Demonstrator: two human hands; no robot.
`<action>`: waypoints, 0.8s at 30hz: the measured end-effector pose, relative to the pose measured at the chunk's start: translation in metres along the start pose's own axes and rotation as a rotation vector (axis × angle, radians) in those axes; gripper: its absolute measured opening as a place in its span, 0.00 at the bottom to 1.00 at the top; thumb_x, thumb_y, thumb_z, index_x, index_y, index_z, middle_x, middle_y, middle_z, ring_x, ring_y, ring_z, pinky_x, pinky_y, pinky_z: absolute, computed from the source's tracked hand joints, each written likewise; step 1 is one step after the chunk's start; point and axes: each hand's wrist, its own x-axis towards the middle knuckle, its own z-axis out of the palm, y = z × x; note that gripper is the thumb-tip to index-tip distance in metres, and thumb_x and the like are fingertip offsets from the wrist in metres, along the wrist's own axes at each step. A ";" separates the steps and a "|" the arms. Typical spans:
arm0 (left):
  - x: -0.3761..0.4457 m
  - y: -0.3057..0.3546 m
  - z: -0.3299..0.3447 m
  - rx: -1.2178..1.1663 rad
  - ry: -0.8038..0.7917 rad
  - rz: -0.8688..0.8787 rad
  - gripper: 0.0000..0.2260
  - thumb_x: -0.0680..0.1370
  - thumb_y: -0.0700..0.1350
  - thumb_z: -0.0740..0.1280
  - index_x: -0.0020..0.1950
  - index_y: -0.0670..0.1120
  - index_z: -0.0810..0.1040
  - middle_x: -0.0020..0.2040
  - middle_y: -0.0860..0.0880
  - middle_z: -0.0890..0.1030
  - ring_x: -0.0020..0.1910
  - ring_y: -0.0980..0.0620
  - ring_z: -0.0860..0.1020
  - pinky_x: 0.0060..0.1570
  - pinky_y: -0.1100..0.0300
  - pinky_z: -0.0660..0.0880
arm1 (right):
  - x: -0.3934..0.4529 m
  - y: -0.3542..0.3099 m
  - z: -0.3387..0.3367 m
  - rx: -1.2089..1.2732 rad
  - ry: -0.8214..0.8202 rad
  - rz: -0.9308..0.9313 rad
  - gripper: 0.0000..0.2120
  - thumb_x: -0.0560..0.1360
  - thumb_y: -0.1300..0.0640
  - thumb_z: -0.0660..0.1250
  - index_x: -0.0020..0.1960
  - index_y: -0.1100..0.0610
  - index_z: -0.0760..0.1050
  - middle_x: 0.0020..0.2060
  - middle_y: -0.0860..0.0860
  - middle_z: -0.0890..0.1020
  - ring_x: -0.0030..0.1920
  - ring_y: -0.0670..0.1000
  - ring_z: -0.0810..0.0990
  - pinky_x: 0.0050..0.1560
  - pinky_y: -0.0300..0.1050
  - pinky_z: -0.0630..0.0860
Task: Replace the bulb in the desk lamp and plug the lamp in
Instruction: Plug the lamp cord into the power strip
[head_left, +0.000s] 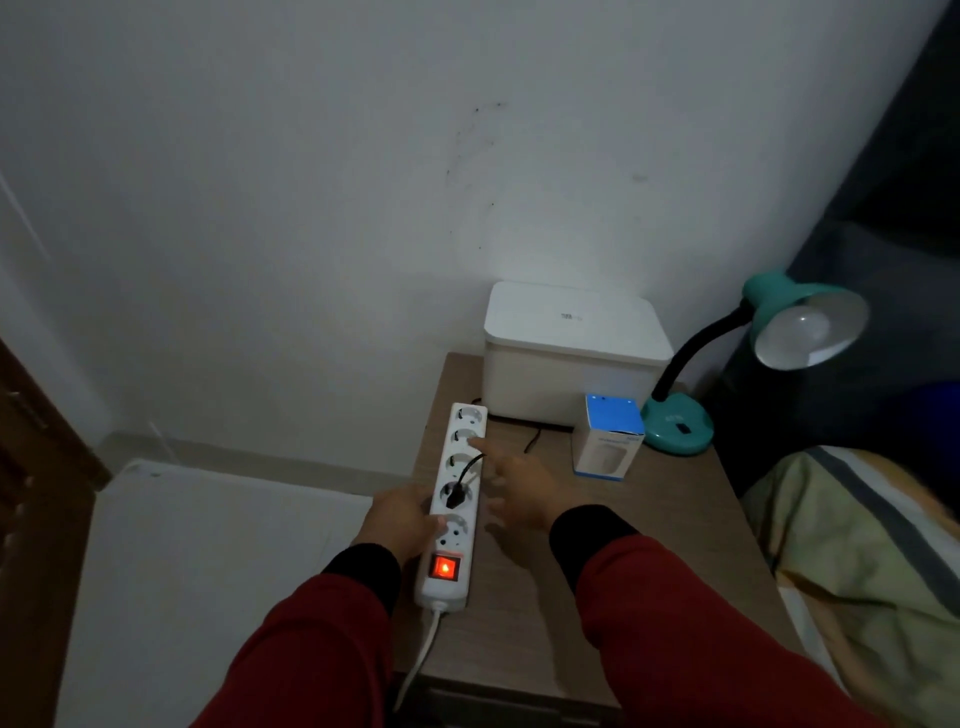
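Observation:
A teal desk lamp (680, 423) with a black gooseneck stands at the back right of the wooden nightstand (639, 545); a white bulb (800, 330) sits in its shade, unlit. A white power strip (457, 467) lies along the nightstand's left edge, its red switch (444, 567) glowing. A black plug (458, 492) sits in one socket, its cord running toward the lamp. My left hand (402, 519) grips the strip's left side. My right hand (519, 491) hovers just right of the strip with fingers spread, holding nothing.
A white lidded box (571, 353) stands against the wall at the back. A blue and white bulb carton (608, 439) stands next to the lamp base. A bed with a striped cover (857, 561) lies to the right, a white surface (197, 571) to the left.

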 end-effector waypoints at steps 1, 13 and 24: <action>0.000 0.001 -0.001 0.047 -0.010 -0.013 0.19 0.77 0.48 0.65 0.67 0.47 0.73 0.65 0.46 0.77 0.64 0.48 0.74 0.62 0.60 0.69 | -0.004 0.002 -0.007 -0.026 -0.017 0.028 0.37 0.73 0.62 0.67 0.76 0.44 0.55 0.67 0.54 0.74 0.63 0.55 0.76 0.63 0.49 0.74; -0.004 0.056 -0.038 0.439 0.076 0.020 0.23 0.75 0.53 0.67 0.63 0.39 0.74 0.64 0.41 0.75 0.63 0.45 0.75 0.59 0.57 0.73 | -0.031 0.022 -0.075 -0.443 -0.133 0.223 0.25 0.76 0.47 0.66 0.65 0.64 0.72 0.66 0.59 0.74 0.65 0.60 0.74 0.62 0.52 0.72; 0.010 0.173 -0.026 0.524 0.130 0.187 0.16 0.77 0.45 0.64 0.63 0.40 0.74 0.64 0.41 0.75 0.63 0.44 0.75 0.58 0.57 0.74 | -0.056 0.092 -0.150 -0.371 -0.005 0.303 0.23 0.74 0.51 0.69 0.63 0.63 0.74 0.63 0.60 0.76 0.63 0.60 0.76 0.60 0.50 0.74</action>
